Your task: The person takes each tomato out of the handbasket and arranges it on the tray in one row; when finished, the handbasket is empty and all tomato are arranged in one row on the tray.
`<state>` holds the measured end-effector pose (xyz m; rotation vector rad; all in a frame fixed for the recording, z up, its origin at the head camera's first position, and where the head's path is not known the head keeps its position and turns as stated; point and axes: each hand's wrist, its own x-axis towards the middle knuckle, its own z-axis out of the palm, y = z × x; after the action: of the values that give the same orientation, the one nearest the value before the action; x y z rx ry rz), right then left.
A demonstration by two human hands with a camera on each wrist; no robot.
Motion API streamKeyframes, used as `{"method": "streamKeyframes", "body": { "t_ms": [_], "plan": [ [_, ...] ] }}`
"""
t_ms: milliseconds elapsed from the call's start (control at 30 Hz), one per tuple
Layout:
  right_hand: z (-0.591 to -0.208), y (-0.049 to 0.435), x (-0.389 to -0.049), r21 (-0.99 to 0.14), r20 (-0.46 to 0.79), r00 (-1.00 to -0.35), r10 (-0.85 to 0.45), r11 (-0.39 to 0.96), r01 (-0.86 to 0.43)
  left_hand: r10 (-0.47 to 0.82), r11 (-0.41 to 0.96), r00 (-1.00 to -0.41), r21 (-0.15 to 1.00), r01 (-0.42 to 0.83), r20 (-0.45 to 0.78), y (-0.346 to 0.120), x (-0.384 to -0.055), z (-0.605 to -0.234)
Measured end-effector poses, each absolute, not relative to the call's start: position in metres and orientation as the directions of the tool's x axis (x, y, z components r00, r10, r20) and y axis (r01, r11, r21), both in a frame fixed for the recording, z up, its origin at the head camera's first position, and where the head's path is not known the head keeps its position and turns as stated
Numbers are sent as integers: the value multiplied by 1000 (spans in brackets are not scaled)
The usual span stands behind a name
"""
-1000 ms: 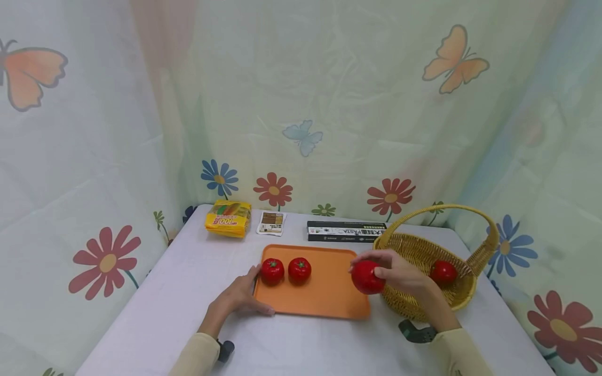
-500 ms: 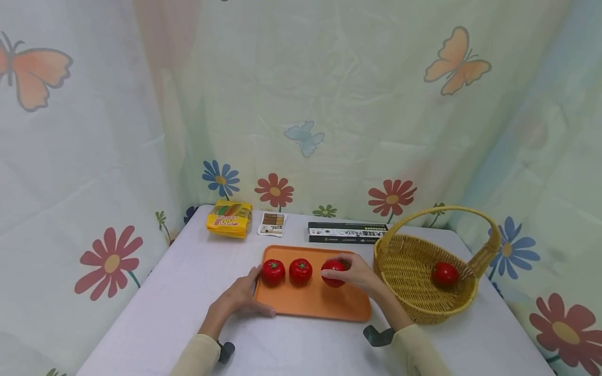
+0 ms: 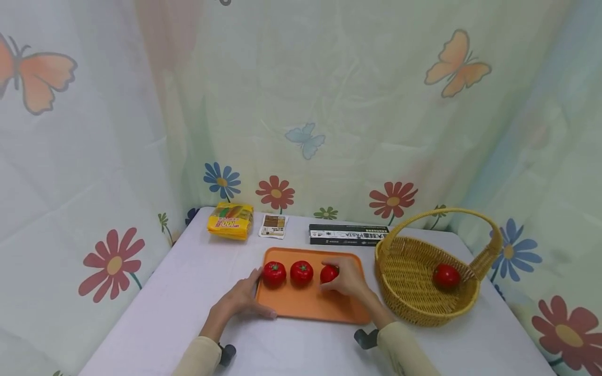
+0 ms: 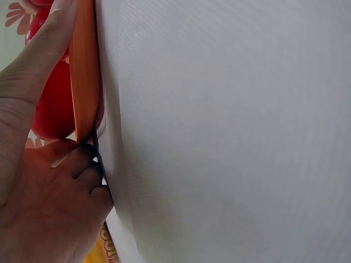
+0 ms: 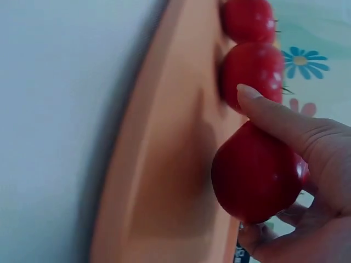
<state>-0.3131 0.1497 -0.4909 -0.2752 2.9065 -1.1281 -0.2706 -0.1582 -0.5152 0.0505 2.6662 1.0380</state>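
Note:
My right hand (image 3: 349, 278) grips a red tomato (image 5: 256, 172) over the right half of an orange tray (image 3: 305, 304). In the right wrist view its thumb lies along one side of the fruit and the fingers are round the other. Two more tomatoes, the left one (image 3: 274, 273) and the middle one (image 3: 301, 272), sit side by side on the tray, green stems up. My left hand (image 3: 242, 298) holds the tray's left end, thumb at the front edge. In the left wrist view the fingers (image 4: 88, 172) curl at the tray's side.
Right of the tray stands a wicker basket (image 3: 414, 312) with a tall handle and one tomato (image 3: 446, 275) inside. Along the back lie a yellow packet (image 3: 230, 221), a small sachet (image 3: 273, 226) and a black-and-white pasta box (image 3: 348, 235). Flowered curtains enclose the white table.
My right hand has carried the tomato left from beside the basket to over the tray, in line with the other two. The left hand stays on the tray's end.

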Motion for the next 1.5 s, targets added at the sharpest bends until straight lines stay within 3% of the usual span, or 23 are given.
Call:
{"method": "streamKeyframes", "body": {
  "t_ms": [500,733,1167,1500],
  "plan": [
    [-506,142,-320,-619,81,-981,-177,762,-189,136,746,-960,663,-63,-244,-158,-268,-515],
    [-500,149,-316,-698,47,-980,-195,696,-172,140,745,-960,665,-59,-242,-157,-269,-516],
    [-514,155,-318,-663,140,-958,-250,695,-278,139,734,-959,675,-68,-248,-159,-267,-515],
    [-514,147,-321,-724,105,-975,-197,657,-211,147,730,-960,681,-57,-238,-160,-267,-515]
  ]
}}
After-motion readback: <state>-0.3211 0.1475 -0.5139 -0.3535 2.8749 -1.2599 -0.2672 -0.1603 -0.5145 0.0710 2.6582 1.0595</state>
